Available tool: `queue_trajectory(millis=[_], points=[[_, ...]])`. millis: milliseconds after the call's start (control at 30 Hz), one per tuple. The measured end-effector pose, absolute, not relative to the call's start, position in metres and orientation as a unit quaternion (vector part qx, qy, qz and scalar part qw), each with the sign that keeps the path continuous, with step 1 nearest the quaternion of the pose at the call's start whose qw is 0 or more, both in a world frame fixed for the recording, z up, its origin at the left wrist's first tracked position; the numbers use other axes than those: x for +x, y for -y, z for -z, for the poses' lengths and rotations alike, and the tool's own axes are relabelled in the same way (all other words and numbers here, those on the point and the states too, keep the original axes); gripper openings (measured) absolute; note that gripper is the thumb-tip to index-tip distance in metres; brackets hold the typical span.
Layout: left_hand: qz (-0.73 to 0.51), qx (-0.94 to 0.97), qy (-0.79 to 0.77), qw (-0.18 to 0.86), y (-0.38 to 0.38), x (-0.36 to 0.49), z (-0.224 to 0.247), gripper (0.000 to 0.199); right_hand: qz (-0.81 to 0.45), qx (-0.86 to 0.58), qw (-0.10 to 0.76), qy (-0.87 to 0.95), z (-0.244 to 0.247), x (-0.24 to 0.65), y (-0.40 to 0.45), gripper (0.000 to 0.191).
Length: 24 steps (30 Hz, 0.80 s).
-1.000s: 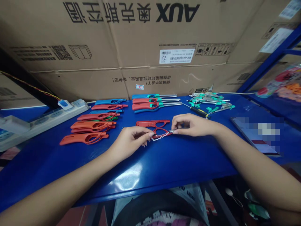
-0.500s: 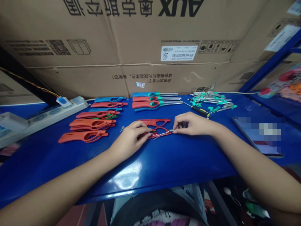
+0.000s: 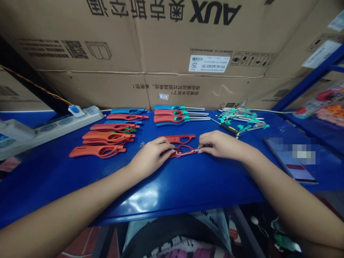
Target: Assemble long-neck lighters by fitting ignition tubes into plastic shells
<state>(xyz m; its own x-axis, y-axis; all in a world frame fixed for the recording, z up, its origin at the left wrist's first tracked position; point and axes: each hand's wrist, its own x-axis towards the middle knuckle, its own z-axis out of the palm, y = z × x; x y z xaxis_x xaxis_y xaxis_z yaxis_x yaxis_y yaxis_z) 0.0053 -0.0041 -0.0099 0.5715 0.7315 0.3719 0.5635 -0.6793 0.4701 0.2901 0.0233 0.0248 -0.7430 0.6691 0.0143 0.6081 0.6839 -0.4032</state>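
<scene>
A red lighter casing half (image 3: 184, 154) lies in front of me, with a white wire and small parts inside its open shell. My left hand (image 3: 153, 154) pinches the handle end, thumb and finger on a small dark piece there. At the other end, my right hand (image 3: 219, 144) is closed on a small silver metal piece at the casing's tip. The fingers hide part of both grips. Just behind lies another red casing half (image 3: 176, 138), and a few small screws (image 3: 142, 144) are beside my left hand.
Orange, red and blue casings (image 3: 98, 151) lie in rows at left. Lighters with metal tubes (image 3: 197, 118) sit at the back. Green-and-silver inner parts (image 3: 242, 116) and a screwdriver (image 3: 228, 129) lie at right, near a phone (image 3: 290, 161). A power strip (image 3: 53, 127) borders the left side.
The camera view has shifted slightly. Both hands stay at the same red casing half, with the right fingers still pinching the metal piece at its tip.
</scene>
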Motion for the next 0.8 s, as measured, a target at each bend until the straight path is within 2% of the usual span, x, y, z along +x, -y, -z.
queue_trajectory(millis=[233, 367, 633, 800], points=[[-0.242, 0.880, -0.378, 0.156, 0.003, 0.004, 0.007, 0.022, -0.115, -0.373, -0.033, 0.920, -0.038, 0.270, -0.021, 0.018], [-0.232, 0.881, -0.383, 0.156, 0.005, 0.004, 0.004, 0.023, -0.101, -0.389, -0.064, 0.913, -0.044, 0.266, -0.022, 0.013], [-0.233, 0.877, -0.396, 0.137, 0.007, 0.006, 0.007, 0.023, -0.177, -0.400, -0.013, 0.899, -0.044, 0.273, -0.020, 0.007], [-0.236, 0.875, -0.398, 0.141, 0.008, 0.007, 0.007, 0.026, -0.218, -0.369, 0.042, 0.902, -0.042, 0.278, -0.018, 0.015]])
